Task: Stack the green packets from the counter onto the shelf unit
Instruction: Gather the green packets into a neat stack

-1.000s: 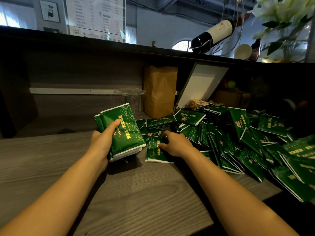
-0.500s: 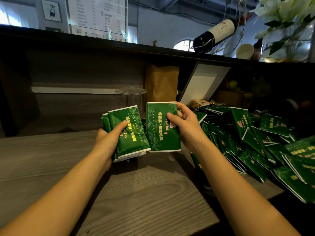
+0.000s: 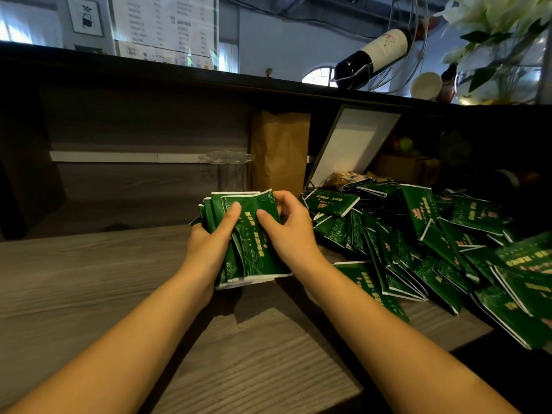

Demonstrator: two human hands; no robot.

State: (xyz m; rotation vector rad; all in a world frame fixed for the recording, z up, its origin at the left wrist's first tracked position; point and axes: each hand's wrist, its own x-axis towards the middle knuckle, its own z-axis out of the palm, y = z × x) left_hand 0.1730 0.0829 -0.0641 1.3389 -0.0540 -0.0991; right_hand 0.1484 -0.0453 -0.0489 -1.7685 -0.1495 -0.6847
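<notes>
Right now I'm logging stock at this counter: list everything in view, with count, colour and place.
held packets: a bundle, count unclear, green, upright between both hands
loose packets: many, green, piled on the counter at right
counter: one, grey wood, under the hands
paper bag: one, brown, standing behind the bundle
clear container: one, transparent, left of the bag
board: one, white, dark-framed, leaning behind the pile
wine bottle: one, dark, white label, tilted in a wire holder on the upper ledge
cup: one, white, right of the bottle
flowers: one bunch, white, top right
left hand: one, bare, gripping the bundle's left side
right hand: one, bare, holding the bundle's right side
</notes>
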